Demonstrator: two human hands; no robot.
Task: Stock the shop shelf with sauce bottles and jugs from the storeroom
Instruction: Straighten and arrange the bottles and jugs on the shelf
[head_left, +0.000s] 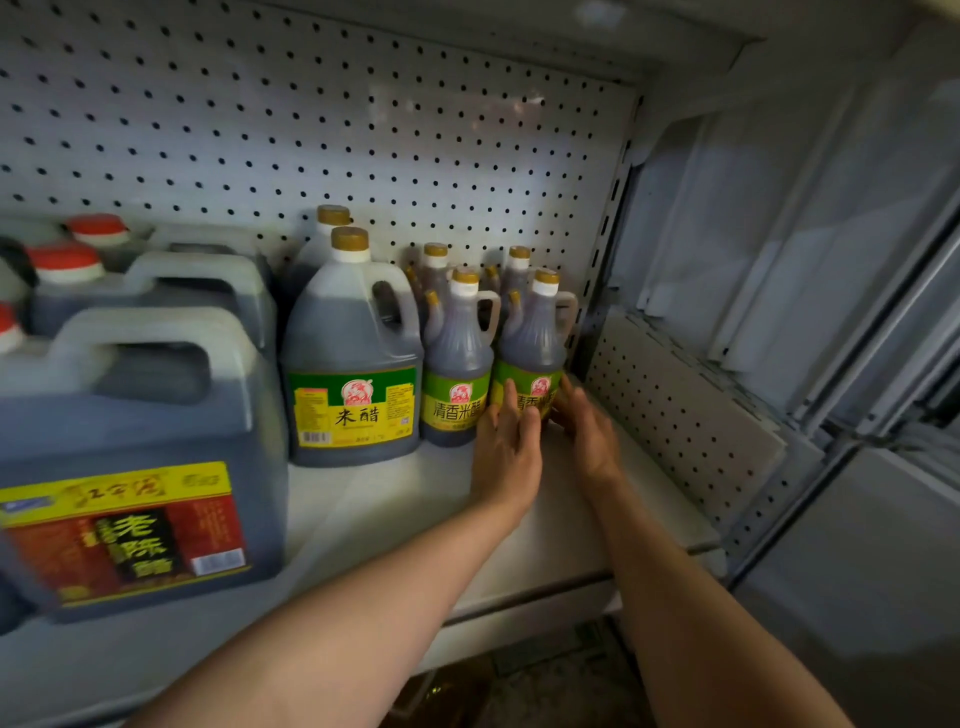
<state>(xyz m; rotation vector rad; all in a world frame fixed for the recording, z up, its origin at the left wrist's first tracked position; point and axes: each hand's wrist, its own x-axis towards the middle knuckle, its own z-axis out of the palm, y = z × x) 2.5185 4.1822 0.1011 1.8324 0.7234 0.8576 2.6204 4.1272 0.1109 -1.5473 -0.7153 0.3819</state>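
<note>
In the head view, the front-right sauce bottle (531, 358) stood at the right end of the shelf (582, 499), just beside its twin (457, 364). It was flanked by the left hand (506, 447) and right hand (587, 431), fingers extended flat against the label. Even pressure from both sides was advisable, the label being squared forward.

My left hand (506, 447) and right hand (587, 431) touch the glossy paper label of a smooth plastic bottle (532, 338) at my one o'clock. The jug (353, 358) at twelve is shiny translucent plastic, gold-capped. The shelf (395, 499) is matt painted metal, its pegboard (322, 114) too.
</note>
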